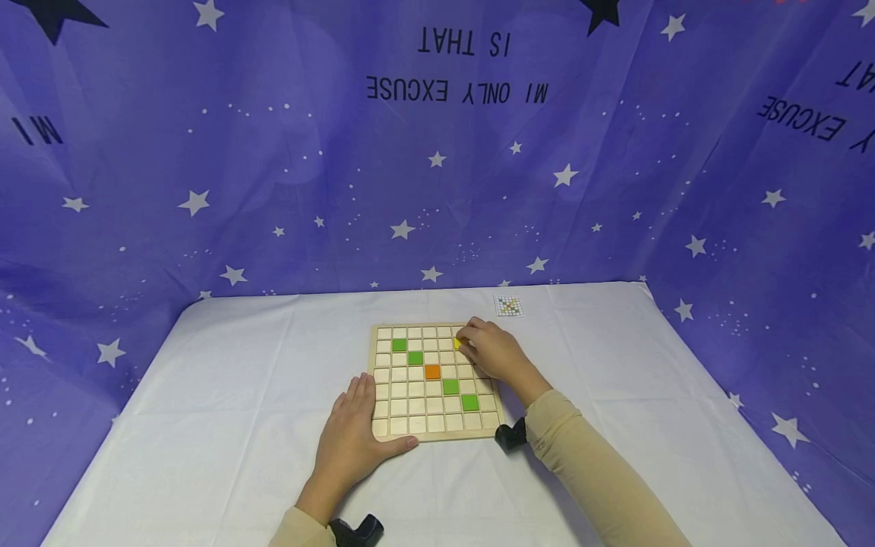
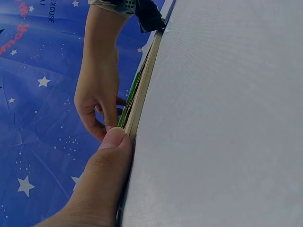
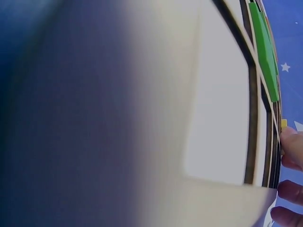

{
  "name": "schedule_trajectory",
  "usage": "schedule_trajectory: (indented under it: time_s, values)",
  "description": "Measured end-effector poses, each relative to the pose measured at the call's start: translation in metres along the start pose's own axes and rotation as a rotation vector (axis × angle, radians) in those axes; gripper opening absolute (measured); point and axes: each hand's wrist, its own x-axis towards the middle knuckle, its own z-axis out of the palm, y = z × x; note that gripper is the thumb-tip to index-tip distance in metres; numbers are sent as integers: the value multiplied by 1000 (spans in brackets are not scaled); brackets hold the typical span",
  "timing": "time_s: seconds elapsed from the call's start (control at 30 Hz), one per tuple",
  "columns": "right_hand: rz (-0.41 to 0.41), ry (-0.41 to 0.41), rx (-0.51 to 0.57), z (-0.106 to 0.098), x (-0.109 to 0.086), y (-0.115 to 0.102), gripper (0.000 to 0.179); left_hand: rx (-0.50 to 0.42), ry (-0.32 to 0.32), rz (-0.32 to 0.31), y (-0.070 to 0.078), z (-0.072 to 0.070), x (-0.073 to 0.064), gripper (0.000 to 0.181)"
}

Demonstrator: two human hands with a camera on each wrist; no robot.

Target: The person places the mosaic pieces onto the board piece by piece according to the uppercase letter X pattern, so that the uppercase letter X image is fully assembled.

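A wooden grid board (image 1: pixel 451 437) with pale square cells lies on the table. Several green tiles (image 1: pixel 415 358) and one orange tile (image 1: pixel 432 371) form a diagonal from its upper left toward its lower right. My right hand (image 1: pixel 495 351) pinches a yellow tile (image 1: pixel 458 344) over the upper right cells; the fingers partly cover it. In the right wrist view, the yellow tile (image 3: pixel 283 123) shows just above the fingertips. My left hand (image 1: pixel 351 437) rests against the board's lower left corner, fingers extended along the left side and thumb (image 2: pixel 113 139) on the front edge.
A small pattern card (image 1: pixel 509 305) with a coloured grid lies behind the board, to the right. White cloth (image 1: pixel 225 425) covers the table. A purple curtain with stars (image 1: pixel 437 190) stands along the back and sides. Black wrist devices (image 1: pixel 511 435) sit at both cuffs.
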Motion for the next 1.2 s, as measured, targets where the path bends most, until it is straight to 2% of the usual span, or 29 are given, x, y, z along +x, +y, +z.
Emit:
schedule_trajectory:
  time_s: [0.3,0.67,1.0,1.2]
  values:
    - [19,2,50,-1,0,0,24,2,-11,-10,0,0,0,135]
    - [48,-7,83,-4,-11,8,29,-5,-28,-15,1,1,0,136]
    - [129,25,115,-16,-41,42,35,-1,7,-3,1,2,0,134]
    - [212,31,130,-22,-59,65,36,4,-7,-11,1,0,0,134]
